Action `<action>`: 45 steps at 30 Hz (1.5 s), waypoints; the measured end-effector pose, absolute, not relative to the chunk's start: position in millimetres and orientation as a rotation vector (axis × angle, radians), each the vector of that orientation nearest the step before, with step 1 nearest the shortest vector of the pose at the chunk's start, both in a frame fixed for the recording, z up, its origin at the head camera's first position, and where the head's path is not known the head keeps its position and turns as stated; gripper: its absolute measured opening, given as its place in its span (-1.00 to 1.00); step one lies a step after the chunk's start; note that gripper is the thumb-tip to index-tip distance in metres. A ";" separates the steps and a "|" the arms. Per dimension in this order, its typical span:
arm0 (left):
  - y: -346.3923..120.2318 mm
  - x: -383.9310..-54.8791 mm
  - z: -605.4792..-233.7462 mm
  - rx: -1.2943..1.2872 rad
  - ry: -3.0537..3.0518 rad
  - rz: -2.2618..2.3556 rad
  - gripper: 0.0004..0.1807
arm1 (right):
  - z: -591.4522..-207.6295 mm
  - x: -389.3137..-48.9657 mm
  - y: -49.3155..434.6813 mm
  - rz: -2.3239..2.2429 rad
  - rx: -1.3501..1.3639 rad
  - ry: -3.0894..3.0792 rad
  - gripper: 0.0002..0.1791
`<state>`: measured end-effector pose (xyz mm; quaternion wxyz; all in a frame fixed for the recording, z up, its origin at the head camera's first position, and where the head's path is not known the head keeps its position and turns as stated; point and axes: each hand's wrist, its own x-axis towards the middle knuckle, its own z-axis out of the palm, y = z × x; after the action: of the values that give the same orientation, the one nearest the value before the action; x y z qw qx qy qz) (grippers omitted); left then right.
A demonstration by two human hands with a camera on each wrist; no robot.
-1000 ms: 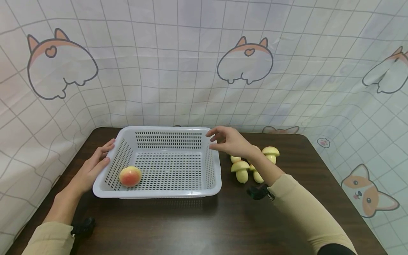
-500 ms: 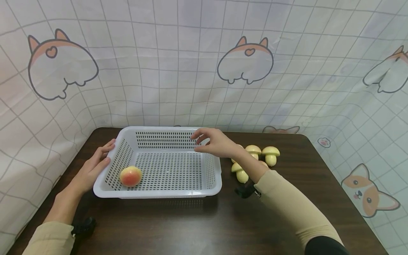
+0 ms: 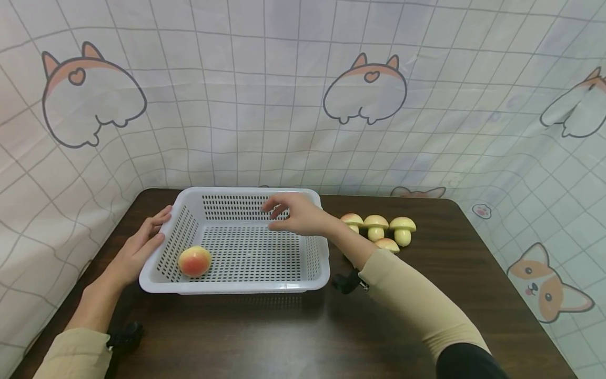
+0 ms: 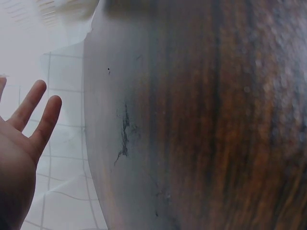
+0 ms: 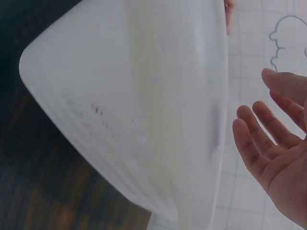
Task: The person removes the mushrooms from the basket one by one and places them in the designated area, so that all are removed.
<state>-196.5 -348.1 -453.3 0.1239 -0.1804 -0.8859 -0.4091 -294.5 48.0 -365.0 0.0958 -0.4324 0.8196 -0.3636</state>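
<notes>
In the head view, my left hand (image 3: 134,253) rests on the left rim of a white perforated plastic basket (image 3: 236,287). Its fingers look straight and spread in the left wrist view. My right hand (image 3: 300,215) hovers over the right part of the basket, fingers loosely bent and nothing between them. The right wrist view also shows that hand (image 5: 283,153) holding nothing, beside the basket's pale wall (image 5: 96,96). A round red-and-yellow peach (image 3: 194,261) lies in the basket's front left corner.
Several yellow toy mushrooms (image 3: 376,227), some with reddish caps, lie on the dark wooden table (image 3: 227,337) right of the basket. My right forearm hides part of the group. A white gridded cloth (image 3: 265,105) with dog drawings hangs behind the table.
My right hand has moved left, from the basket's right rim to over its inside, uncovering more of the mushrooms. My left hand, the basket and the peach have stayed in place.
</notes>
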 end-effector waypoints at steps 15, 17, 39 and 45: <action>-348.1 -195.6 -453.2 -0.524 -2.582 -1.194 -0.44 | -371.3 -275.6 17.3 -1.008 -1.340 2.307 -0.61; -348.9 -195.7 -452.9 -0.525 -2.585 -1.191 -0.44 | -372.1 -273.0 14.7 -1.004 -1.329 2.305 -0.61; -350.1 -196.5 -453.3 -0.535 -2.578 -1.190 -0.46 | -389.5 -245.6 -37.6 -0.853 -1.440 2.296 -0.56; -349.0 -197.1 -453.3 -0.534 -2.579 -1.183 -0.47 | -397.8 -241.2 -49.3 -0.849 -1.418 2.333 -0.55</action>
<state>-197.1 -349.0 -453.3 0.1267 -0.1833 -0.8861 -0.4065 -241.2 -49.3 -397.8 0.1408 -0.4911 0.8078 -0.2940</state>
